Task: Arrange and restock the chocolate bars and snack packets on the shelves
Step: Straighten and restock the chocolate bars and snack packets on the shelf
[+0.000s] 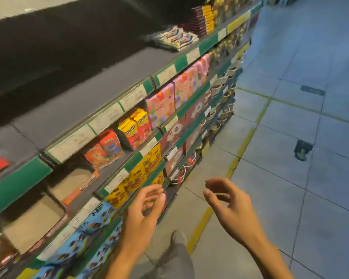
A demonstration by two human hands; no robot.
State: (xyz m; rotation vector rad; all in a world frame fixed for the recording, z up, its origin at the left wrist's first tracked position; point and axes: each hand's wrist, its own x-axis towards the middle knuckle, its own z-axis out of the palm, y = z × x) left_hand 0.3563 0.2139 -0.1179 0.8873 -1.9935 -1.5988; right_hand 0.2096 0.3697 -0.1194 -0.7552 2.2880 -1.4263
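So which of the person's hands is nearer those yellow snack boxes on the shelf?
The left. The left hand hovers right by the yellow boxes, fingers loosely curled and empty. The right hand is farther out over the aisle floor, also empty.

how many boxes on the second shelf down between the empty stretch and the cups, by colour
Orange-red boxes: 2
Yellow and red m&m's packs: 2
Pink boxes: at least 3, the farther ones blur together
Total: at least 7
Neither the left hand nor the right hand holds any of them.
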